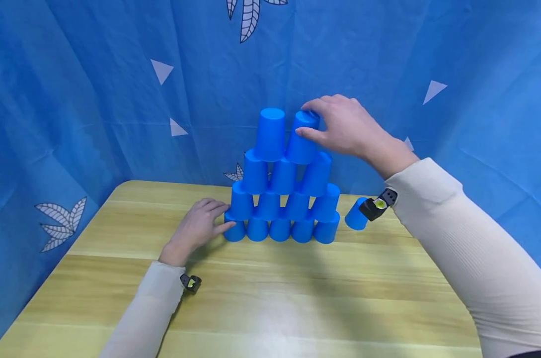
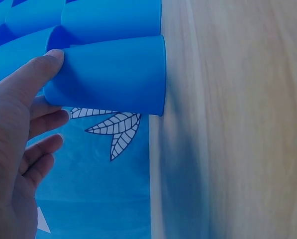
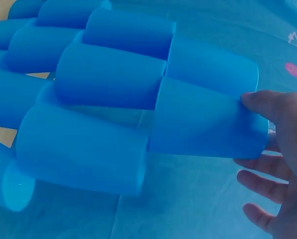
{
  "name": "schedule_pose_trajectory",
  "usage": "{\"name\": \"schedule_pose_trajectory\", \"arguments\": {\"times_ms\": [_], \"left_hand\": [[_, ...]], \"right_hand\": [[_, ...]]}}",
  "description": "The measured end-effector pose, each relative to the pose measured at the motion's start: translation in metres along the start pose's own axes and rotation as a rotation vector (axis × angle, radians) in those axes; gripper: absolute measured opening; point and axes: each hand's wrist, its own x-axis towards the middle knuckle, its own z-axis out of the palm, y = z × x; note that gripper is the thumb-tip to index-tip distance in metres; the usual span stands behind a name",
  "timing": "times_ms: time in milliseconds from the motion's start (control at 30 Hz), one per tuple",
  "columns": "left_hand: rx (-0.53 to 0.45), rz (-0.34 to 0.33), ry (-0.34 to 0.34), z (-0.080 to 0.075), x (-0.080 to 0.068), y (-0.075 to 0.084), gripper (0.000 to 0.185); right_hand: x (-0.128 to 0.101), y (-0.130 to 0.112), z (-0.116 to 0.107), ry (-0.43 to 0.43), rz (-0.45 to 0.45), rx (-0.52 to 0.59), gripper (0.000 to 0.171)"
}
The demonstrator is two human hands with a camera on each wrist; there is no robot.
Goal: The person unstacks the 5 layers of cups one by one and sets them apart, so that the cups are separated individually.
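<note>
Upside-down blue cups stand stacked as a pyramid, with two cups in its top row and three in the row below. My right hand (image 1: pixel 342 124) grips the upper end of the right top cup (image 1: pixel 300 149), thumb in front and fingers behind. That cup (image 3: pixel 208 119) rests on the row beneath it in the right wrist view. Beside it stands the left top cup (image 1: pixel 270 134), almost touching. Down at the lower left, my left hand (image 1: pixel 196 226) holds the end cup (image 2: pixel 113 74) of the bottom row between thumb and fingers.
One more blue cup (image 1: pixel 356 217) stands apart on the wooden table (image 1: pixel 270 298), right of the pyramid and partly behind the right wrist camera (image 1: pixel 372 209). A blue curtain (image 1: pixel 118 99) with leaf and triangle prints hangs close behind the table.
</note>
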Motion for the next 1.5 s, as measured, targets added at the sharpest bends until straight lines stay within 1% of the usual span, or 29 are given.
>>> {"name": "schedule_pose_trajectory", "arguments": {"times_ms": [167,300,400,533,633,800,967,1067,1233,1500], "left_hand": [[-0.007,0.007,0.010,0.000,0.000,0.000,0.054],[-0.005,0.021,0.039,-0.001,-0.001,-0.001,0.053],[-0.002,0.016,0.038,-0.001,-0.003,-0.003,0.053],[-0.004,0.002,0.024,-0.002,-0.004,-0.005,0.053],[-0.004,-0.002,0.018,-0.002,-0.004,-0.005,0.054],[-0.005,-0.007,0.010,-0.001,-0.004,-0.004,0.055],[-0.002,0.012,0.034,0.000,-0.003,-0.002,0.053],[0.005,0.020,0.044,0.001,-0.002,-0.001,0.052],[0.007,0.026,0.044,0.005,-0.001,0.000,0.052],[0.002,0.001,0.040,0.002,-0.003,-0.001,0.053]], "right_hand": [[-0.010,0.004,-0.004,0.057,-0.010,0.060,0.062],[-0.020,0.012,-0.008,0.110,-0.034,0.068,0.059],[-0.030,0.020,-0.011,0.144,-0.046,0.072,0.058],[-0.045,0.032,-0.013,0.184,-0.025,0.077,0.056],[-0.056,0.043,-0.011,0.198,0.001,0.075,0.055],[-0.072,0.060,-0.003,0.188,0.051,0.088,0.056],[-0.086,0.077,0.005,0.182,0.103,0.106,0.056],[-0.093,0.087,0.011,0.161,0.131,0.107,0.057],[-0.105,0.106,0.025,0.127,0.176,0.104,0.058],[-0.120,0.139,0.051,0.077,0.250,0.131,0.061]]}}
